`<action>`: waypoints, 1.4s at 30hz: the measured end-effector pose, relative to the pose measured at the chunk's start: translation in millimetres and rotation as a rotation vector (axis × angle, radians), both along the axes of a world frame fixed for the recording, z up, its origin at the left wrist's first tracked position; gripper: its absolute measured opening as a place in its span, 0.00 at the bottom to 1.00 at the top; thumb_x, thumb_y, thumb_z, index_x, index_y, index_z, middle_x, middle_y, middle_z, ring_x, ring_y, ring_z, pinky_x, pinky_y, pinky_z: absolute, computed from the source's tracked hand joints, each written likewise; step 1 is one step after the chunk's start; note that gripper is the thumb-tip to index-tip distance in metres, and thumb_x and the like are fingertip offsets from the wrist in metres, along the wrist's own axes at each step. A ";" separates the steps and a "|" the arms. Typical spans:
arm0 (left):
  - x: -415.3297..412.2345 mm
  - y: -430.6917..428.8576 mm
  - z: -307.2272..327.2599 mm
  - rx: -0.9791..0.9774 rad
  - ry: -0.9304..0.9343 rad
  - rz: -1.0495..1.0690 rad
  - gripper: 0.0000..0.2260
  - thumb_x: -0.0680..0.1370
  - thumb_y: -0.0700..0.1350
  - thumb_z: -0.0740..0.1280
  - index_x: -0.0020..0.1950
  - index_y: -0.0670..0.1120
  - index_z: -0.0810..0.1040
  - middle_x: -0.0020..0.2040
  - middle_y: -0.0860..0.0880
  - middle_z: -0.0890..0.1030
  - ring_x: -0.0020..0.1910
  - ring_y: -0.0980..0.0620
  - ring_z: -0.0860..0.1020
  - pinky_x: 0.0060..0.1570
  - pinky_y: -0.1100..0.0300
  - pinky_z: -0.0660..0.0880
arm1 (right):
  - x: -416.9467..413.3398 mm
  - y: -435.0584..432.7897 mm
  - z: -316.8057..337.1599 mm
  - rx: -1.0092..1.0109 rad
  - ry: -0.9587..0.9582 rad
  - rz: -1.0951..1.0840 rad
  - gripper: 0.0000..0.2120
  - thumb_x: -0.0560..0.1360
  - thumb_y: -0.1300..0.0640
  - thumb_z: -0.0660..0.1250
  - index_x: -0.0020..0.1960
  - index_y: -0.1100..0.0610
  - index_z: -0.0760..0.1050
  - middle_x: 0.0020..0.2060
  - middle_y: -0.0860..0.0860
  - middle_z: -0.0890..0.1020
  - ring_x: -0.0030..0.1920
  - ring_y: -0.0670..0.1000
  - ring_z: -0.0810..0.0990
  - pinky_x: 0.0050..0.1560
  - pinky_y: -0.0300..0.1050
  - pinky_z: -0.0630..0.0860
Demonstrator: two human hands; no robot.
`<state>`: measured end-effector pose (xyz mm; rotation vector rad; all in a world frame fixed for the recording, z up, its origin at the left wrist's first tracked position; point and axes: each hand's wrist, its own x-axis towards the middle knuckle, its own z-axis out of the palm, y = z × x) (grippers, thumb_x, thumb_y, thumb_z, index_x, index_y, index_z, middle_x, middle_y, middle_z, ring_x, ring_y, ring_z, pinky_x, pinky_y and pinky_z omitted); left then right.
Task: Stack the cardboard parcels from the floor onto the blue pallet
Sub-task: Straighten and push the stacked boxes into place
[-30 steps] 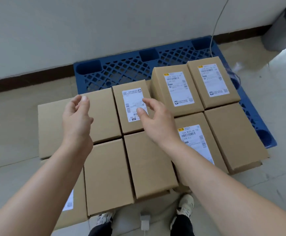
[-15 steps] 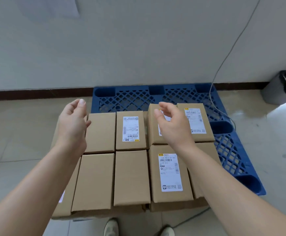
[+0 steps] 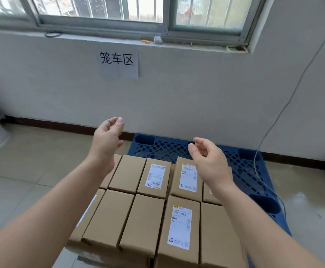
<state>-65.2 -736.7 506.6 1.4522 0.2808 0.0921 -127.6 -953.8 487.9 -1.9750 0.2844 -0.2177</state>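
Several brown cardboard parcels (image 3: 142, 221) lie packed side by side in two rows on the near part of the blue pallet (image 3: 241, 167), some with white shipping labels facing up. My left hand (image 3: 105, 144) hovers above the left end of the far row, fingers loosely curled, holding nothing. My right hand (image 3: 208, 159) hangs above the labelled parcel (image 3: 186, 178) in the far row, fingers relaxed and empty. Neither hand touches a parcel. The pallet's far lattice strip is bare.
A white wall with a paper sign (image 3: 119, 62) and a window stands behind the pallet. A thin grey cable (image 3: 258, 151) runs down the wall and across the pallet's right side. Beige tiled floor (image 3: 26, 171) spreads to the left; a dark bin edge shows far right.
The view has tilted up, bringing the wall, sign and window into sight. Both hands have lifted higher above the parcels and stay empty; the parcels have not moved.
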 end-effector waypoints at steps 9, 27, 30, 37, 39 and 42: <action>-25.9 -30.3 53.7 0.063 -0.004 -0.026 0.04 0.80 0.50 0.62 0.48 0.53 0.74 0.48 0.51 0.74 0.54 0.51 0.72 0.58 0.51 0.72 | -2.4 -40.8 52.9 0.027 -0.034 0.015 0.19 0.78 0.49 0.62 0.66 0.55 0.71 0.57 0.49 0.77 0.57 0.47 0.75 0.60 0.44 0.71; -36.0 -5.7 77.9 0.047 -0.068 -0.002 0.03 0.80 0.50 0.62 0.49 0.54 0.75 0.49 0.51 0.76 0.55 0.51 0.74 0.57 0.51 0.72 | -17.7 -38.2 87.4 0.066 -0.084 0.077 0.15 0.78 0.50 0.62 0.64 0.53 0.72 0.52 0.45 0.77 0.51 0.42 0.74 0.43 0.29 0.66; -34.5 13.9 65.5 0.045 -0.043 0.027 0.03 0.80 0.50 0.63 0.48 0.54 0.75 0.49 0.52 0.76 0.54 0.51 0.74 0.56 0.52 0.73 | -5.5 -25.1 72.6 0.076 -0.063 0.072 0.15 0.78 0.50 0.62 0.63 0.53 0.73 0.50 0.43 0.77 0.51 0.42 0.74 0.47 0.32 0.69; -21.1 57.1 51.6 0.034 0.004 0.100 0.04 0.80 0.51 0.63 0.46 0.54 0.75 0.48 0.51 0.75 0.53 0.51 0.73 0.57 0.52 0.73 | 25.4 5.6 59.4 0.106 -0.062 -0.053 0.16 0.79 0.51 0.60 0.63 0.55 0.72 0.44 0.40 0.75 0.46 0.41 0.74 0.55 0.44 0.73; -15.2 62.5 54.8 0.014 0.009 0.086 0.05 0.80 0.51 0.63 0.45 0.54 0.75 0.47 0.52 0.75 0.53 0.51 0.73 0.58 0.51 0.73 | 30.5 12.8 64.1 0.110 -0.073 -0.081 0.15 0.79 0.51 0.61 0.64 0.55 0.72 0.44 0.40 0.75 0.46 0.42 0.74 0.56 0.45 0.74; -8.7 67.4 61.9 0.009 0.003 0.061 0.05 0.80 0.51 0.63 0.45 0.54 0.74 0.47 0.52 0.75 0.53 0.51 0.73 0.57 0.51 0.73 | 34.3 24.7 72.5 0.129 -0.080 -0.099 0.15 0.79 0.51 0.61 0.63 0.55 0.73 0.44 0.41 0.75 0.46 0.43 0.74 0.54 0.43 0.73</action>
